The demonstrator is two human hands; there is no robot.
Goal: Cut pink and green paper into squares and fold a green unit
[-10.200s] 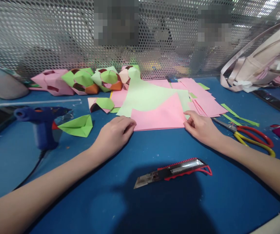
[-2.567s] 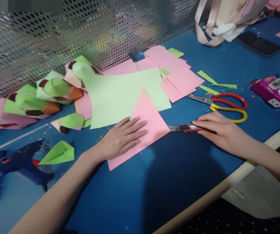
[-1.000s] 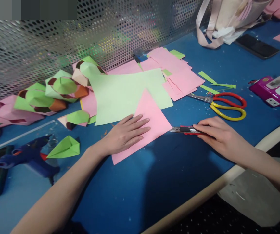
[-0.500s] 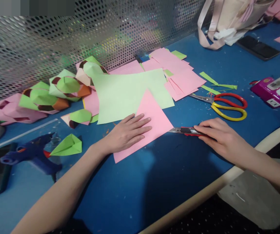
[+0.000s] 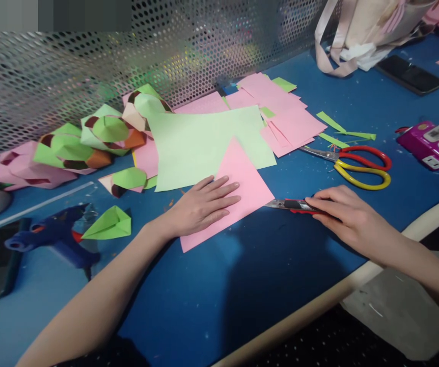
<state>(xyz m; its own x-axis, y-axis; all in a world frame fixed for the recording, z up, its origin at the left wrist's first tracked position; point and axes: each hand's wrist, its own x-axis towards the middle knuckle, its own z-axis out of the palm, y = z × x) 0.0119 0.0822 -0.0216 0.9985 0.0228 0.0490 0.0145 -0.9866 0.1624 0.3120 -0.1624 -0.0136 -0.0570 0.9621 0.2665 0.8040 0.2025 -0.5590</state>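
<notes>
A folded pink paper triangle [image 5: 242, 178] lies on the blue table [image 5: 242, 285]. My left hand [image 5: 200, 204] lies flat on it, fingers stretched out. My right hand [image 5: 345, 216] is closed round a red utility knife [image 5: 290, 205] that lies low on the table, its blade pointing at the right corner of the pink paper. A large light green sheet [image 5: 200, 140] lies partly under the pink triangle.
Red-and-yellow scissors [image 5: 357, 163] and green paper strips [image 5: 341, 132] lie right of a stack of pink sheets [image 5: 280, 109]. Folded paper shapes [image 5: 89, 145] line the perforated metal screen [image 5: 108, 56]. A blue glue gun [image 5: 55, 237], a green folded piece [image 5: 108, 224], a phone [image 5: 410, 74], a bag [image 5: 364, 25] and a magenta box [image 5: 429, 145] lie around.
Ten seconds ago both hands pressed the pink paper and the knife lay loose near me. Since then my right hand has held the knife; over the last second little has changed.
</notes>
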